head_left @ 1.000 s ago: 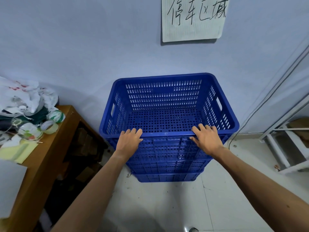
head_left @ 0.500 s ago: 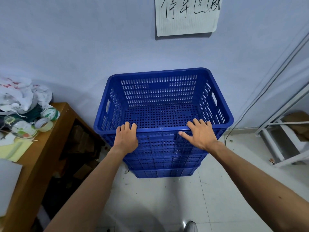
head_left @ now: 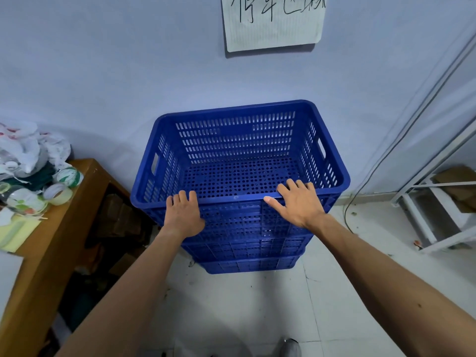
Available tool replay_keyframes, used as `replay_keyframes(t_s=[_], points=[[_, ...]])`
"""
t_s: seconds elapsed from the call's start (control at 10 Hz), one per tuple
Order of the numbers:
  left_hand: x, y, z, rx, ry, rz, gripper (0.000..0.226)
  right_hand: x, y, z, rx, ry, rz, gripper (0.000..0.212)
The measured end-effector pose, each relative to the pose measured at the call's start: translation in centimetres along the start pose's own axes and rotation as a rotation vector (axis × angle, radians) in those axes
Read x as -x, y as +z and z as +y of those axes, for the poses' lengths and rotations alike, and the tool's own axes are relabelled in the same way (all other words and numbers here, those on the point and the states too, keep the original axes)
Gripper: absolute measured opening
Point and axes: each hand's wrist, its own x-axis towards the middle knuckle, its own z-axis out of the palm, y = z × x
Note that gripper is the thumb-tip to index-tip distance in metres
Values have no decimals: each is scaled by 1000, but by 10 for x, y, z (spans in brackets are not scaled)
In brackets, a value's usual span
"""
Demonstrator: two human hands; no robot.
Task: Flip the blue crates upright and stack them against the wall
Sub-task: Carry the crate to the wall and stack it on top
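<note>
A stack of upright blue perforated crates stands on the white floor against the pale wall (head_left: 123, 73). The top blue crate (head_left: 239, 140) is open-side up and holds nothing; the lower crates (head_left: 247, 264) are nested beneath it. My left hand (head_left: 183, 215) lies on the near wall at the left, fingers hooked over the rim. My right hand (head_left: 298, 204) holds the near rim at the right, fingers over the edge, thumb stretched along it.
A wooden desk (head_left: 51, 240) with tape rolls (head_left: 58, 193), plastic bags and papers stands close on the left. A white metal rack (head_left: 438, 228) is at the right, a dark cable (head_left: 360, 197) runs down the wall beside the crates. A paper sign (head_left: 273, 21) hangs above.
Both hands stay on the near rim of the top crate. My right thumb has spread out along the rim. The view has dipped slightly, and a shoe now shows at the bottom.
</note>
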Motion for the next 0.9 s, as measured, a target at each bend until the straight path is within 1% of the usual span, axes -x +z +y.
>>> replay_keyframes(t_s=[0.2, 0.3, 0.4, 0.5, 0.6, 0.7, 0.8, 0.9], points=[[-4, 4, 2, -6, -37, 32, 86, -2, 6, 2, 4, -3, 18, 81], [-3, 5, 5, 16, -78, 17, 90, -2, 8, 2, -8, -14, 13, 83], [2, 6, 14, 65, -141, -42, 98, -1, 11, 4, -5, -17, 16, 82], [10, 1, 17, 40, -144, -53, 101, -1, 9, 4, -10, -37, 19, 79], [18, -9, 13, 64, -82, -79, 99, -1, 5, 6, 6, -60, -29, 74], [35, -19, 14, 68, -38, -104, 99, 3, -3, 7, -14, -55, -123, 70], [51, -29, 16, 42, -17, -138, 99, 11, -16, -3, -31, 37, -212, 69], [70, -40, 13, 60, -24, -195, 97, 31, -26, -15, -27, 101, -211, 70]])
